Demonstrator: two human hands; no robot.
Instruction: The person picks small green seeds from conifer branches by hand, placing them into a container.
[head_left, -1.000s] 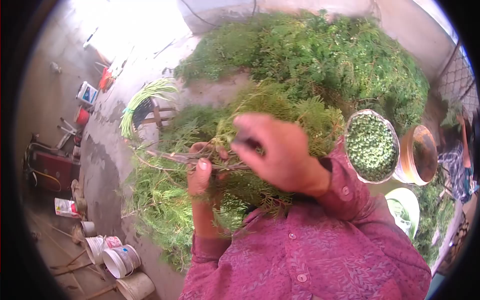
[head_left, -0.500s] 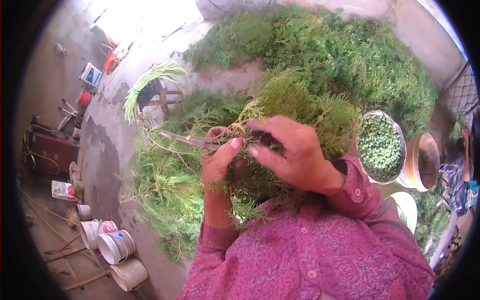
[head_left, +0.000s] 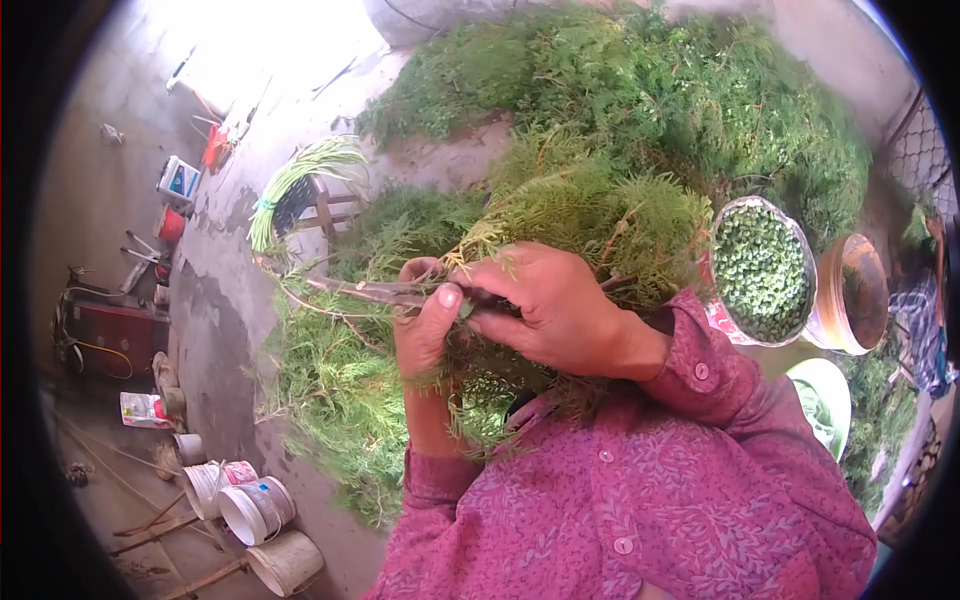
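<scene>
Both hands are clamped on a cypress branch (head_left: 600,215) up by the chest. The left hand (head_left: 425,335) grips its bare stem, and the right hand (head_left: 550,310) pinches the sprigs touching it. A bowl of green seeds (head_left: 722,322) is near, off right.

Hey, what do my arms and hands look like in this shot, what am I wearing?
The left hand and right hand are bare, no gloves. The left sleeve and right sleeve are long and magenta with a pale leafy print; the right cuff has one small pale button.
</scene>
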